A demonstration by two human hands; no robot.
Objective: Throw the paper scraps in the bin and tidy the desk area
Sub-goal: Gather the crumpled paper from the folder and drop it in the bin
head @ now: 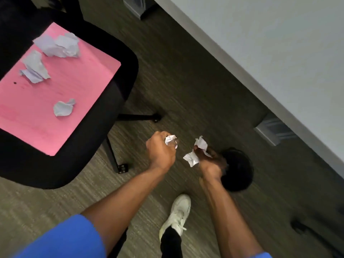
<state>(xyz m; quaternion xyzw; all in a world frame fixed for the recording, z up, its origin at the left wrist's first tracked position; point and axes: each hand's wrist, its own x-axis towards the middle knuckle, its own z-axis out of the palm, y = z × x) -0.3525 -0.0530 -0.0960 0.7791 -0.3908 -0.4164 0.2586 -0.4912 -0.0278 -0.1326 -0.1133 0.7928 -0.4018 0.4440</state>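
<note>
The fingers of the left hand (pixel 161 148) are curled tight around a crumpled white paper scrap (pixel 170 140), which pokes out past the knuckles. The right hand (pixel 209 161) has its fingers closed around more crumpled paper (pixel 197 150), with one white end sticking up and another hanging out to the left of the fist. Both hands are held out over the carpet (pixel 186 81), and the right one is just beside and partly over a round black bin (pixel 240 170) standing on the floor near the edge of the grey desk (pixel 270 43). On the black chair (pixel 119 75) lies a pink sheet (pixel 61 90) carrying loose scraps: one cluster (pixel 57 44) near its far corner, one piece (pixel 34 67) by its left edge, and one (pixel 63 108) toward the middle. A white shoe (pixel 177 213) rests on the carpet below the hands.
</note>
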